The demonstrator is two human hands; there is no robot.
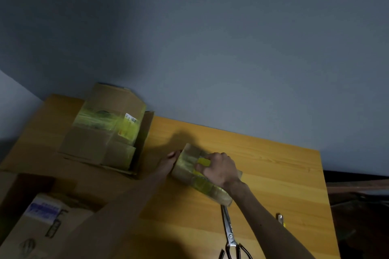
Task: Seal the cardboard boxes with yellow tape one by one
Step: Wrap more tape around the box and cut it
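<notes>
A small cardboard box [189,164], partly wrapped in yellowish tape, lies slanted on the wooden table [273,174]. My left hand [173,159] rests against its left end with the fingers stretched along it; the box hides most of the hand. On top of the box, my right hand [220,169] curls its fingers round the yellow tape [203,162] and holds it against the upper face. More taped cardboard boxes [105,132] are stacked at the back left.
Steel scissors [230,235] lie near the front edge, tips pointing at the small box. A small yellow-tipped tool [280,218] lies to the right. Large cardboard boxes [42,216] fill the left side. A grey wall stands behind the table.
</notes>
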